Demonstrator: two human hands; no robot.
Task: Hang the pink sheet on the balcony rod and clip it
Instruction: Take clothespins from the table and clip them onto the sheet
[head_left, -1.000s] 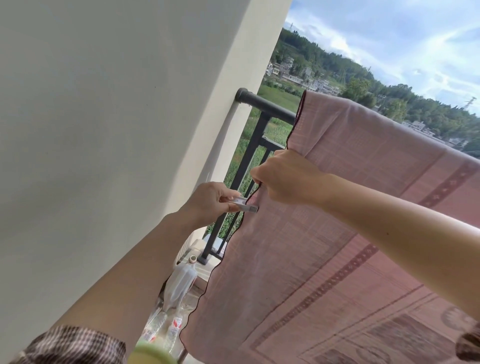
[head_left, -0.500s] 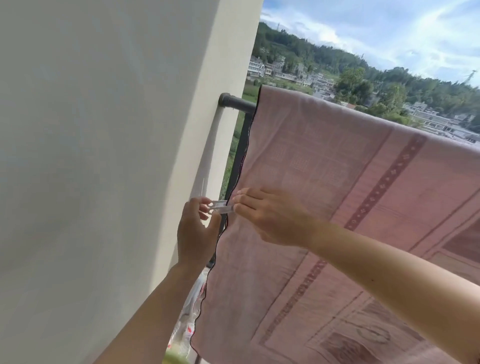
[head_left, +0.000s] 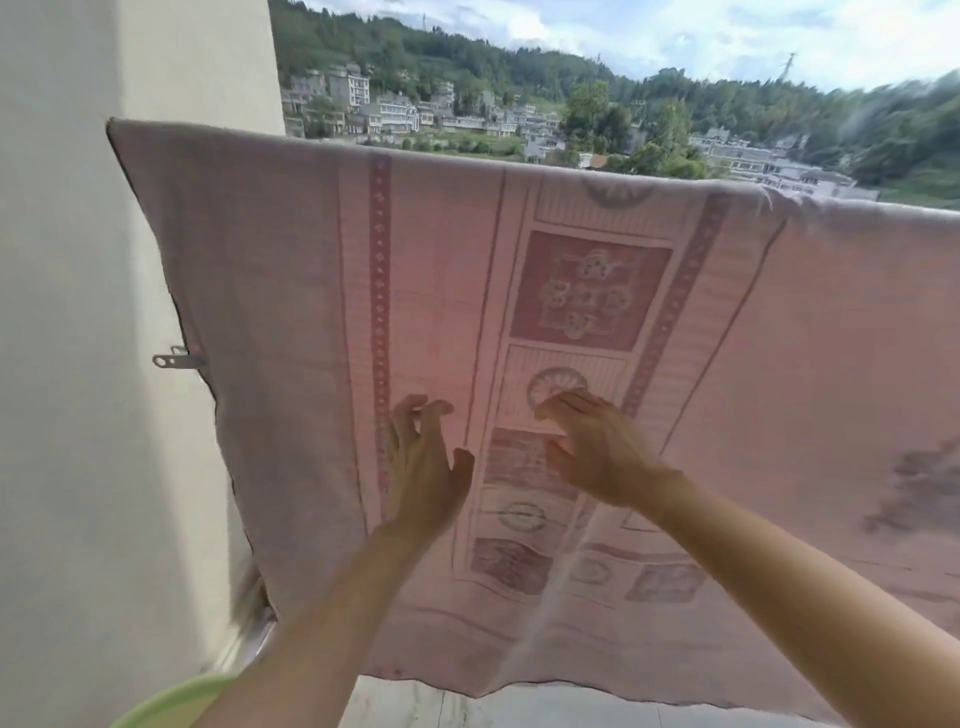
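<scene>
The pink sheet with a darker woven pattern hangs draped over the balcony rod, which it hides entirely along its top fold. A pale clip grips the sheet's left edge, sticking out toward the wall. My left hand hovers in front of the sheet's middle, fingers spread and curled, holding nothing. To its right, my right hand is also spread with empty fingers, close to the fabric. I cannot tell whether either hand touches the cloth.
A cream wall stands close on the left. A green basin rim shows at the bottom left. Pale floor lies below the sheet's hem. Houses and wooded hills lie beyond.
Both hands have left the clip, which stays fastened on the sheet's left edge. They have moved right to the sheet's middle, and the view has swung right.
</scene>
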